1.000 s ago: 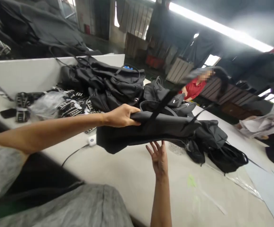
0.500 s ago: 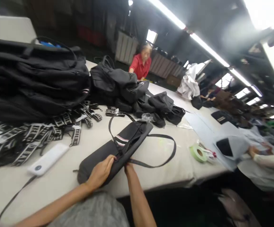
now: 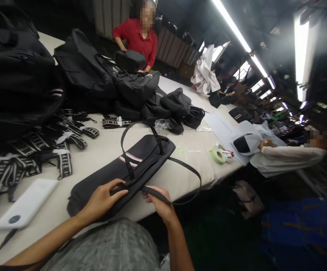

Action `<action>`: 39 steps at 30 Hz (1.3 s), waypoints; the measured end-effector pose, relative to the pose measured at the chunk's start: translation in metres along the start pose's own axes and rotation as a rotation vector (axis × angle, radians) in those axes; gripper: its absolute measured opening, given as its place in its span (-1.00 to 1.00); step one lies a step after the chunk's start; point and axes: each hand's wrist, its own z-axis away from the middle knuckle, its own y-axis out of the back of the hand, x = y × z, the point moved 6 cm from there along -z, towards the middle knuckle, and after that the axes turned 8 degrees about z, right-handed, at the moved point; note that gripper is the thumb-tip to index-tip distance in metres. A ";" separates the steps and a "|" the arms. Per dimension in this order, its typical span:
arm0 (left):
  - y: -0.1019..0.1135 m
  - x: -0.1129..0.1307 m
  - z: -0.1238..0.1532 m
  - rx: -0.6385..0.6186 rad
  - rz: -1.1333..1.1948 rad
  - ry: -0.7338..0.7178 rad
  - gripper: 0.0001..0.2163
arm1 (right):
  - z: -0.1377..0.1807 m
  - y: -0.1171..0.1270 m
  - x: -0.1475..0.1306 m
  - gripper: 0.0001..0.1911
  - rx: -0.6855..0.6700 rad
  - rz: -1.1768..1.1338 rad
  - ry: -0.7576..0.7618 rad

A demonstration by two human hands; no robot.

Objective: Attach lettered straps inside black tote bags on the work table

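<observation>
A black bag (image 3: 101,177) with a striped pink and white band lies on its side at the table's front edge. One of its strap handles loops up behind it; the other curves out to the right. My left hand (image 3: 104,197) grips the bag near its top edge, thumb and fingers closed on the fabric by the base of a strap. At the same edge, my right hand (image 3: 159,201) is closed around the lower part of the right-hand handle (image 3: 193,171).
Black bags (image 3: 141,88) are piled at the back, with bundled lettered straps (image 3: 64,160) at left. A white power bank (image 3: 28,203) lies in front of them. Green tape (image 3: 217,155) sits to the right. One person in red (image 3: 136,37) stands across; another, white-sleeved (image 3: 290,158), works at right.
My right hand has come from beneath the bag onto its handle. My left hand remains at the bag's edge. The view has shifted, and the person in red now handles a dark bag.
</observation>
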 end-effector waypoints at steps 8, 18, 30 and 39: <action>0.016 -0.005 0.022 0.271 -0.179 -0.205 -0.61 | 0.056 0.094 -0.142 -0.78 0.154 0.066 0.472; 0.011 -0.011 0.018 0.190 -0.322 -0.198 -0.57 | -0.133 0.075 -0.086 -0.42 0.212 1.068 0.312; -0.038 0.040 -0.028 -0.054 -0.791 -0.030 -0.54 | -0.137 0.042 -0.063 -0.72 0.293 1.404 0.287; -0.013 0.043 -0.004 0.199 -0.646 -0.356 -0.58 | -0.129 0.053 -0.089 -0.76 -0.007 1.340 0.355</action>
